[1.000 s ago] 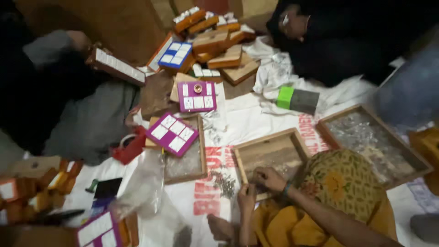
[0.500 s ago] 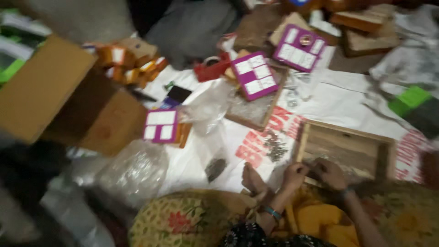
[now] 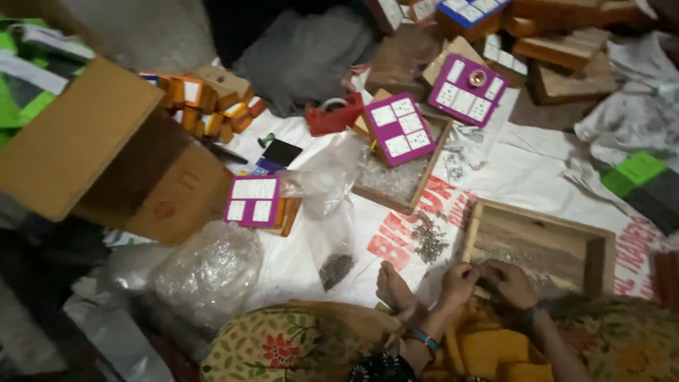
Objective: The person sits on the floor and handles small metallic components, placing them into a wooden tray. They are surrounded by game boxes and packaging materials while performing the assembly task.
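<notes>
Both hands, left hand [image 3: 458,281] and right hand [image 3: 508,281], pinch something tiny at the near edge of the shallow wooden tray [image 3: 543,244]; left of the tray, small dark metal bits [image 3: 428,239] on the white printed sheet [image 3: 537,170]

Both hands meet at the near left corner of the shallow wooden tray [image 3: 544,247], the left hand [image 3: 458,281] just left of the right hand [image 3: 511,281], with a bare foot [image 3: 395,286] further left on the floor sheet [image 3: 537,170]. A small heap of loose metal bits [image 3: 428,240] lies just left of that tray, and behind it stands a second tray [image 3: 399,180] with a flat card [image 3: 399,129] resting on its rim. Far left sits an open cardboard box [image 3: 106,155], with a crumpled plastic bag [image 3: 209,272] before it and another card [image 3: 252,201] to its right.
</notes>
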